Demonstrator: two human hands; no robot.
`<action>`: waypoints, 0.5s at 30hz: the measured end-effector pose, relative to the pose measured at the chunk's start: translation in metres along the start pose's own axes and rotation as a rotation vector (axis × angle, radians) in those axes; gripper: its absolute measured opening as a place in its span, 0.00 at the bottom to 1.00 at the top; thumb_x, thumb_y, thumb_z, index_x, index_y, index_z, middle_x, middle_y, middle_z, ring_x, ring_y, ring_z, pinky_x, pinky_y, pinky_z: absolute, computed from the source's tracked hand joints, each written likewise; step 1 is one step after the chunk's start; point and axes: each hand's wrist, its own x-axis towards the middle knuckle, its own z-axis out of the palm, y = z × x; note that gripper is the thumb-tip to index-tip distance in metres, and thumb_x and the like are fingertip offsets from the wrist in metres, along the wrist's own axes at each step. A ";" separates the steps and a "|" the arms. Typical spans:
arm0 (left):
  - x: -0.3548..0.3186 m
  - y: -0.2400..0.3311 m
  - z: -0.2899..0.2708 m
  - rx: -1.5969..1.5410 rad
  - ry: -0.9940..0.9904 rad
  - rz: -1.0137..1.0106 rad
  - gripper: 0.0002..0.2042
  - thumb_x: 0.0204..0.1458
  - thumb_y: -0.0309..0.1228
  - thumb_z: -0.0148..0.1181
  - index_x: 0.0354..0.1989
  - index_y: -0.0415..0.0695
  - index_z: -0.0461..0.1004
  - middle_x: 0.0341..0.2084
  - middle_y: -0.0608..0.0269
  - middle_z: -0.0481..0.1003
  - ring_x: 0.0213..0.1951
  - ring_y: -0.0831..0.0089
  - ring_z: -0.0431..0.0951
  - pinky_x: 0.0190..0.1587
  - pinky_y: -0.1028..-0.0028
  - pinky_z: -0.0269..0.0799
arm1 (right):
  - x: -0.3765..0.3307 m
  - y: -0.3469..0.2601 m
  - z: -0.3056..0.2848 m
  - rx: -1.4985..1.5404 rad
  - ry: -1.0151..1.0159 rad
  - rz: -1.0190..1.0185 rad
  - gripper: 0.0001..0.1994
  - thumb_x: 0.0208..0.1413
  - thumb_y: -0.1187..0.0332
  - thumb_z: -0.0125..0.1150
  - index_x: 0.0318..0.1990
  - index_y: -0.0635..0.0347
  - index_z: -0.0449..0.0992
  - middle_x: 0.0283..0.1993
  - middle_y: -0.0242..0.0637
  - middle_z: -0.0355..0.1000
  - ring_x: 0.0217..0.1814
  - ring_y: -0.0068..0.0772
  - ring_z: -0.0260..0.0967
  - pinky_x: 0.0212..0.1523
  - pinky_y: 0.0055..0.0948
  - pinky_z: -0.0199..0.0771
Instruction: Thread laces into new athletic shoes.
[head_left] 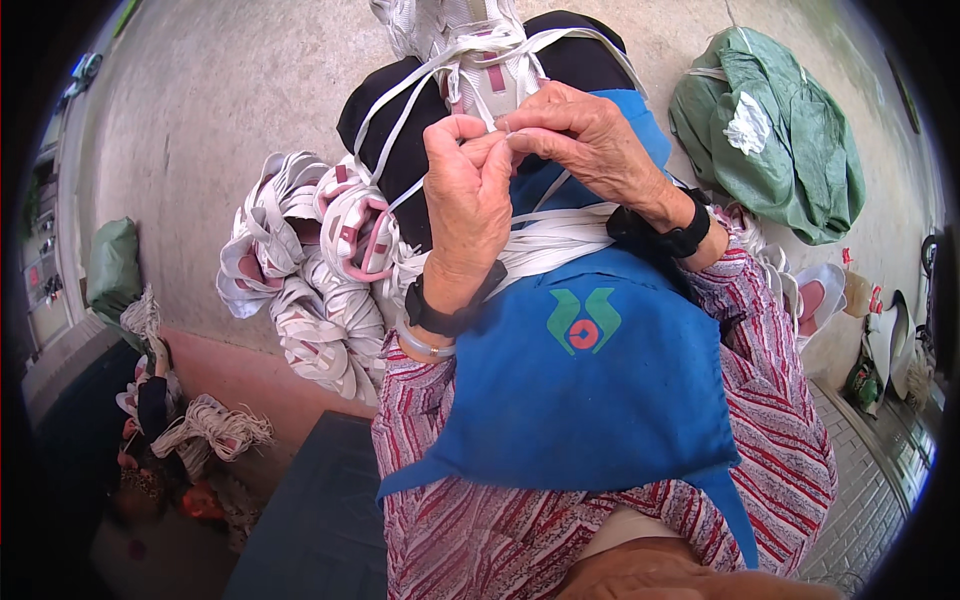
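Near the left edge of the floor (250, 80) there is a green bag (112, 265). Next comes a bundle of white laces (215, 430), near a reddish ledge (230, 365). Then follows a heap of white and pink shoes (300, 250), just beside the left edge of the lap (355, 100); what carries this heap, I cannot tell.

The left hand (468, 205), with a black band (440, 312) on its wrist, is closed, and its thumb and finger pinch a thin white lace (483, 110). This lace goes up to a white shoe with a pink stripe (495, 72), which lies at the far edge of the lap, between the knees. Loose loops hang from it to the left. The right hand (595, 145) is also closed at the fingertips and meets the left one at the same lace.

Below the wrists, more white laces (575, 238) lie across the lap, over a blue apron (590, 420). To the right of the lap, a big green sack (775, 150) rests on the floor.
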 end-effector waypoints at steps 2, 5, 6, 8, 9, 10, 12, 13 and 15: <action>-0.001 0.001 0.003 0.058 0.022 0.045 0.12 0.58 0.22 0.51 0.43 0.36 0.54 0.32 0.51 0.77 0.33 0.74 0.78 0.39 0.77 0.74 | 0.001 0.000 -0.001 0.035 -0.033 0.055 0.08 0.56 0.69 0.59 0.37 0.64 0.78 0.31 0.33 0.70 0.26 0.21 0.71 0.25 0.19 0.71; -0.004 0.006 0.006 0.043 0.058 0.056 0.12 0.57 0.22 0.53 0.44 0.35 0.56 0.31 0.55 0.78 0.33 0.77 0.78 0.39 0.80 0.71 | 0.004 0.003 0.003 0.116 -0.017 0.021 0.07 0.56 0.69 0.59 0.34 0.64 0.77 0.31 0.33 0.70 0.24 0.21 0.70 0.25 0.20 0.70; -0.004 0.007 0.008 -0.047 0.066 0.028 0.12 0.57 0.22 0.53 0.45 0.35 0.57 0.33 0.55 0.78 0.35 0.77 0.78 0.40 0.80 0.71 | 0.006 0.005 0.005 -0.052 0.069 -0.126 0.08 0.57 0.68 0.57 0.34 0.65 0.76 0.30 0.33 0.69 0.23 0.20 0.69 0.24 0.20 0.70; -0.007 0.011 0.008 -0.181 0.081 0.042 0.12 0.57 0.21 0.52 0.47 0.35 0.58 0.36 0.54 0.77 0.37 0.77 0.77 0.42 0.80 0.71 | 0.008 0.000 0.005 -0.226 0.155 -0.278 0.08 0.59 0.68 0.55 0.33 0.65 0.75 0.29 0.32 0.69 0.22 0.20 0.69 0.23 0.20 0.70; -0.008 0.013 0.005 -0.307 0.099 0.053 0.12 0.58 0.21 0.52 0.48 0.35 0.60 0.38 0.53 0.76 0.39 0.76 0.77 0.43 0.80 0.71 | 0.008 -0.012 0.006 0.044 0.098 -0.029 0.09 0.60 0.68 0.54 0.33 0.66 0.74 0.28 0.32 0.68 0.22 0.19 0.68 0.23 0.20 0.69; -0.008 0.013 0.001 -0.306 0.098 0.061 0.12 0.58 0.21 0.52 0.48 0.35 0.60 0.38 0.53 0.76 0.39 0.76 0.77 0.43 0.80 0.71 | 0.010 -0.018 0.007 0.312 0.037 0.220 0.10 0.61 0.68 0.52 0.33 0.66 0.73 0.27 0.31 0.68 0.21 0.18 0.67 0.22 0.20 0.68; -0.007 0.012 -0.008 -0.223 0.061 0.007 0.12 0.57 0.20 0.52 0.48 0.34 0.62 0.41 0.54 0.75 0.41 0.77 0.76 0.43 0.81 0.72 | 0.012 -0.016 0.009 0.212 -0.014 0.158 0.11 0.62 0.67 0.50 0.35 0.67 0.73 0.26 0.31 0.68 0.20 0.17 0.65 0.21 0.19 0.66; -0.007 0.013 -0.009 -0.331 0.079 0.008 0.10 0.59 0.23 0.51 0.47 0.34 0.64 0.42 0.54 0.74 0.40 0.74 0.77 0.43 0.79 0.73 | 0.012 -0.020 0.007 0.310 -0.024 0.204 0.11 0.63 0.67 0.50 0.35 0.67 0.73 0.26 0.31 0.69 0.20 0.16 0.65 0.21 0.18 0.65; -0.003 0.013 -0.015 -0.457 0.082 -0.088 0.10 0.60 0.26 0.49 0.47 0.35 0.64 0.42 0.53 0.74 0.40 0.72 0.78 0.43 0.78 0.74 | 0.010 -0.023 -0.006 0.526 -0.057 0.291 0.12 0.63 0.66 0.48 0.35 0.66 0.73 0.26 0.29 0.69 0.20 0.15 0.64 0.22 0.16 0.64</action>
